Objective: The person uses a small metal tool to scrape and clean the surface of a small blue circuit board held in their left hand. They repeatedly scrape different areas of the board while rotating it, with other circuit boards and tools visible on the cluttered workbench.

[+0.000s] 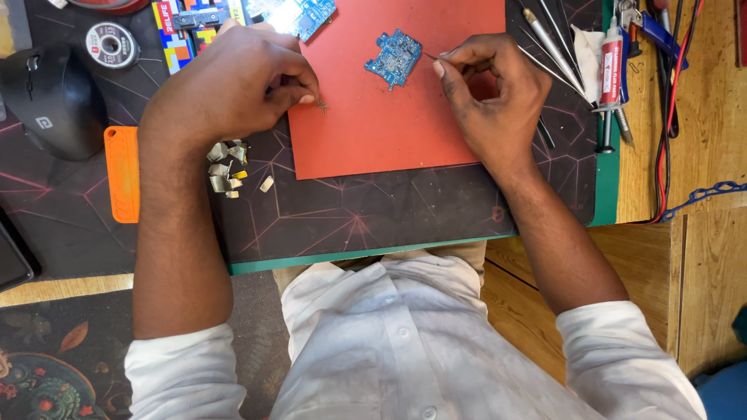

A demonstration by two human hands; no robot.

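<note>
Right hand (494, 93) is pinched shut, thumb and forefinger closed on a thin metal probe (430, 56) whose tip is pointed left at the right edge of the small blue circuit board (394, 57); tip looks touching or just short of it, contact can't be confirmed. Left hand (233, 82) is curled nearly closed, fingertips (307, 97) pressed down at the left edge of the red mat (389, 132); a tiny part seems pinched there, too small to identify. The board is laid flat on the upper part of the mat, between the two hands, clearly nearer the right one; it sits up and left of the right hand, up and right of the left. Board's long axis is run roughly diagonal, tilted slightly. A second blue board (299, 14) is seen at the mat's top edge. Bent metal shields (226, 167) are heaped just below the left wrist. Tweezers and a flux syringe (611, 66) are lined up right of the right hand; an orange case (122, 175) and a black mouse (50, 101) are placed left, on the dark surface (373, 210).
</note>
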